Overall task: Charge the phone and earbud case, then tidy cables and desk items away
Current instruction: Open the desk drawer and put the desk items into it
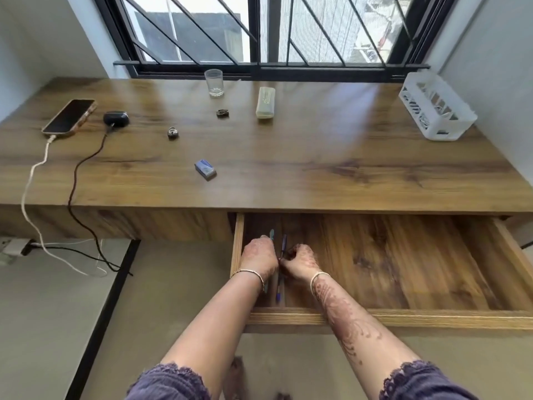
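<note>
Head view: we find both hands inside the open drawer (432, 314), at its left end. The left hand (259, 255) curls its fingers over a teal pen (271, 234); the right hand (301, 261) pinches a blue pen (284, 241) at mid-barrel. We judge the pens light, stiff and smooth, liable to roll; we grip them mid-barrel and lay them along the drawer wall. On the desk (317, 157), the phone (69, 116) takes a white cable (31, 180) and the earbud case (116, 118) a dark cable (82, 166), at far left. The glass (213, 82) is fragile; we take it round its wall. The eraser (205, 168) is light; we pinch its long sides.
</note>
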Motion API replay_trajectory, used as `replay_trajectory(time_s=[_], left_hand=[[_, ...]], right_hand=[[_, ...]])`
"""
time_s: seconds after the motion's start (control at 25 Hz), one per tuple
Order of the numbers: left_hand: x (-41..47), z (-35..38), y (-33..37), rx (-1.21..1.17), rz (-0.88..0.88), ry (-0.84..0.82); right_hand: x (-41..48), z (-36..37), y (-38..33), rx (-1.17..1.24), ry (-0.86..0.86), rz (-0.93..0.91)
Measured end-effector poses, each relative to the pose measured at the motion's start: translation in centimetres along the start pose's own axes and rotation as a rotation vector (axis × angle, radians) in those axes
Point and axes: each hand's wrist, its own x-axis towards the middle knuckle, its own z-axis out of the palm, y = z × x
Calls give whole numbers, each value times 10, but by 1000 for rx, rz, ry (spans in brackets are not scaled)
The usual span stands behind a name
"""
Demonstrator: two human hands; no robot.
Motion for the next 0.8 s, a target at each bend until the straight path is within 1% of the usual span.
replay_trajectory(time_s=[0.2,0.48,0.68,0.8], left_hand=[[6,12,-3,18,-19,11],[15,20,-6,-34,-12,23],[16,22,-8,-42,14,55],[14,22,-8,-46,39,73]], right_hand=[[5,6,0,12,44,15],[7,5,-9,-116,139,30],[7,5,-10,-128,150,27],[4,3,-8,-87,168,29]])
